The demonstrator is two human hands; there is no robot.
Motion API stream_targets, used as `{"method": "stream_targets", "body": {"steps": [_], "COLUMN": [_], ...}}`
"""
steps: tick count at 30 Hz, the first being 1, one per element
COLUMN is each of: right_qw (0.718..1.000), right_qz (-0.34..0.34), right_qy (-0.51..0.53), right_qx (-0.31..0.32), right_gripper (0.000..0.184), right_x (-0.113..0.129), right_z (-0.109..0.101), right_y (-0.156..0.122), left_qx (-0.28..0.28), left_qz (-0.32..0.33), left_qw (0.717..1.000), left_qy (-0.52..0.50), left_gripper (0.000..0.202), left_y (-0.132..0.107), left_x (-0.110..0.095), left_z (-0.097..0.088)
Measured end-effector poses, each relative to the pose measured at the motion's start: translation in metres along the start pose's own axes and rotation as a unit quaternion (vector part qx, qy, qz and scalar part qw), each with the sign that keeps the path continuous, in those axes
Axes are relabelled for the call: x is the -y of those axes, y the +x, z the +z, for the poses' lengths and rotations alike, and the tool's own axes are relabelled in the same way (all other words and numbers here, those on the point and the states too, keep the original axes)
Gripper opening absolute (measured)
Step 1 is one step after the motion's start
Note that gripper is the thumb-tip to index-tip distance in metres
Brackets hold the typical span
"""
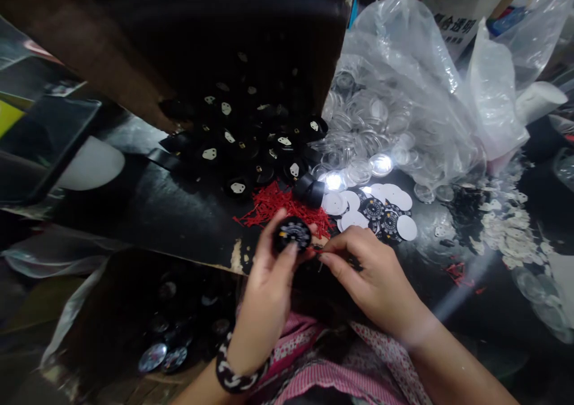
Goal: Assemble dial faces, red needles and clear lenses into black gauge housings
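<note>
My left hand is closed around a small round black case with a printed dial, its marked face turned up. Just to the right, the thumb and forefinger of my right hand pinch a thin red pointer, close to the fingers of my left hand. Beyond the dial lies a heap of red pointers. Loose dial discs, some black side up and some white side up, are spread past my right hand. Two black cylindrical pieces stand at the heap's edge.
Black cases spill from a tilted carton. Clear round covers pile beside a plastic bag. Small whitish plates lie at the right. Below the table's front edge, an open box holds round dial pieces.
</note>
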State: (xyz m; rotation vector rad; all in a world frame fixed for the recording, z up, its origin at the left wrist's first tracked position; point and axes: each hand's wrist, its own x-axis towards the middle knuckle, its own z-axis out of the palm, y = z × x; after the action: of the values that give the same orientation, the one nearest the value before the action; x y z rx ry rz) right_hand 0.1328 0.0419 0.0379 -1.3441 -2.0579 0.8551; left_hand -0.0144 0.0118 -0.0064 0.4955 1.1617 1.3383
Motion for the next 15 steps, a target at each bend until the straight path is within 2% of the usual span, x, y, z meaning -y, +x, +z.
{"method": "stream_targets", "body": {"steps": [5,10,15], "right_qw": [0.998,0.998,0.999], "right_qz": [0.021,0.037,0.036], "right_qy": [-0.048,-0.038,0.005], "right_qx": [0.028,0.035,0.006], "right_gripper": [0.009,0.009,0.011], "right_x": [0.002,0.000,0.000], "right_z": [0.002,0.000,0.001], "right_y": [0.000,-0.003,-0.008], "left_qx": [0.048,0.061,0.050], "left_qz": [-0.013,-0.002,0.038], "left_qw": [0.997,0.993,0.987], "left_qy": [0.061,0.104,0.146], "left_gripper": [0.026,0.025,0.025], "left_y": [0.000,-0.007,-0.010], "left_x": [0.012,0.008,0.002], "left_z": [0.003,0.005,0.007]}}
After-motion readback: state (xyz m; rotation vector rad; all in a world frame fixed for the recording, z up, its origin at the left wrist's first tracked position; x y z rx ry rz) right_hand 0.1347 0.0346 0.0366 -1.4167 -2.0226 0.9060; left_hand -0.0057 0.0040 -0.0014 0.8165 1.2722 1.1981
